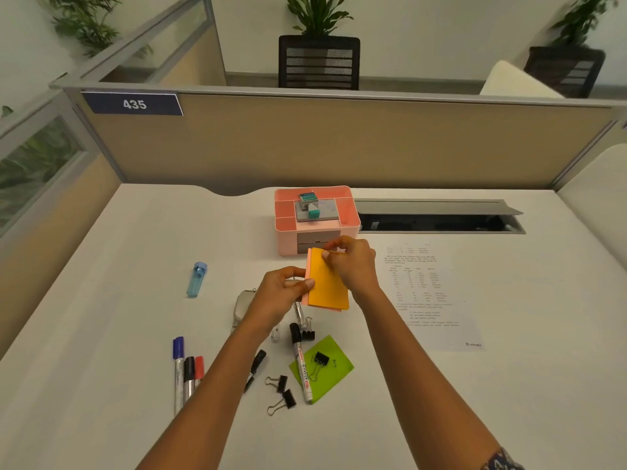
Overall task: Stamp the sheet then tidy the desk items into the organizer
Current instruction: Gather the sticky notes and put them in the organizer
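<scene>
Organizer [349, 215]: pink plastic, smooth, slight sheen; sticky-note pad [328, 283] just before it: matt orange paper; printed sheet [437, 300] to organizer's right: matt white paper; binder clips [281, 391] nearer than organizer: black metal, wire handles; desk [101, 368]: matt white, smooth
</scene>
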The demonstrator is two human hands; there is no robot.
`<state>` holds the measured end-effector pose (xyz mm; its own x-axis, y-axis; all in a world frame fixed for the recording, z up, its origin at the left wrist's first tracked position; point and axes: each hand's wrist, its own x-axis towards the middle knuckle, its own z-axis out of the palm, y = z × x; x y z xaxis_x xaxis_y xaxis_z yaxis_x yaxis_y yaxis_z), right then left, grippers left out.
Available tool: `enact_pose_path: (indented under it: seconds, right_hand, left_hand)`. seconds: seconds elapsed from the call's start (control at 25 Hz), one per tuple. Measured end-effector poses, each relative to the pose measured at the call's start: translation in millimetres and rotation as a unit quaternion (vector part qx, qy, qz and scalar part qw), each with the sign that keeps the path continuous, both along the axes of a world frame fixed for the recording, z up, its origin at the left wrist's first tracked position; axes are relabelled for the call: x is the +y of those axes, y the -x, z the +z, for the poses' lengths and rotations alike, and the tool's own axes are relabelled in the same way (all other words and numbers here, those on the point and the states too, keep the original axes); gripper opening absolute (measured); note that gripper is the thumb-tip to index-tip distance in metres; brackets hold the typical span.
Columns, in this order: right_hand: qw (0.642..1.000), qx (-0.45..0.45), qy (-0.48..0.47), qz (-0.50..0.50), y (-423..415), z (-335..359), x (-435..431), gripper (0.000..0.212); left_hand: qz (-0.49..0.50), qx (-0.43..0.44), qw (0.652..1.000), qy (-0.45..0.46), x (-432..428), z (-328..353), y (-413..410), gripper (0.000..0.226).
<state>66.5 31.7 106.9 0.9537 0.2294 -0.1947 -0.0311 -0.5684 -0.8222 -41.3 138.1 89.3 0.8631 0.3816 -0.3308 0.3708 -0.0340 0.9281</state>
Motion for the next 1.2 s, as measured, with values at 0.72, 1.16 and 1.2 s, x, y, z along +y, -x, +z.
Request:
enact_pose_path:
  seconds: [0.72,1.16,1.2]
  right_hand:
    - [0.983,-0.004,-0.129,-0.13,-86.1,-2.8,-15.6,0.033]
    - [0.979,-0.037,-0.191,-0.066,-200.8,22.0,33.7,0.019]
    - [0.98,-0.041,-0.184,-0.06,-206.2,18.9,37.3,0.019]
  left_hand:
    - [0.109,-0.03,0.986,-0.123,-26.3,8.3,-124.4,0.034]
    - [0.102,-0.072,0.933,-0.337,48.0,46.3,-223.2,0.021]
    - [0.102,-0.076,0.926,-0.356,52.2,46.9,-229.5,0.019]
